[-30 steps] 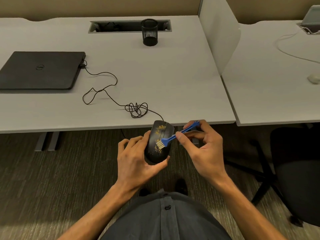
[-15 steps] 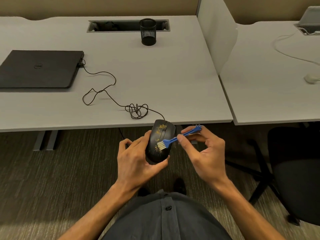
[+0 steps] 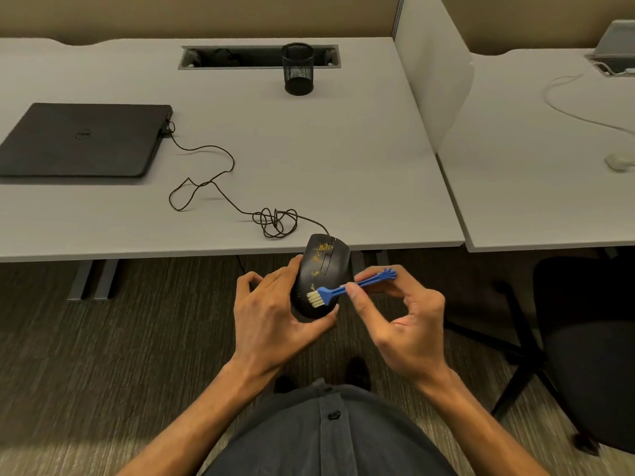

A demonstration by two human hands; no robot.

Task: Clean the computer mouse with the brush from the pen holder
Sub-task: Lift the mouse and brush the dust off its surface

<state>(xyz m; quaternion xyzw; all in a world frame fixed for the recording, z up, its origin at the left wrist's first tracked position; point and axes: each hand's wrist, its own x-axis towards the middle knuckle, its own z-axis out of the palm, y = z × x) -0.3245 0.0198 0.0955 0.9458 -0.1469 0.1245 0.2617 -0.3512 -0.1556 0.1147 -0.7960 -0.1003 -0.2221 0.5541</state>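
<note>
My left hand cradles a black computer mouse in the air just off the desk's front edge. Yellow-orange specks dot the mouse's top and left side. Between thumb and fingers, my right hand pinches a small blue brush. Its pale bristles rest on the lower middle of the mouse. The mouse's black cable loops over the desk toward the laptop. At the back of the desk stands a black mesh pen holder.
A closed black laptop lies at the left of the grey desk. A white divider separates a second desk with a white cable and white mouse. A black office chair stands on the right.
The brush head has slid down the mouse toward its rear end, and my right hand has dropped slightly. My left hand keeps the mouse in nearly the same spot.
</note>
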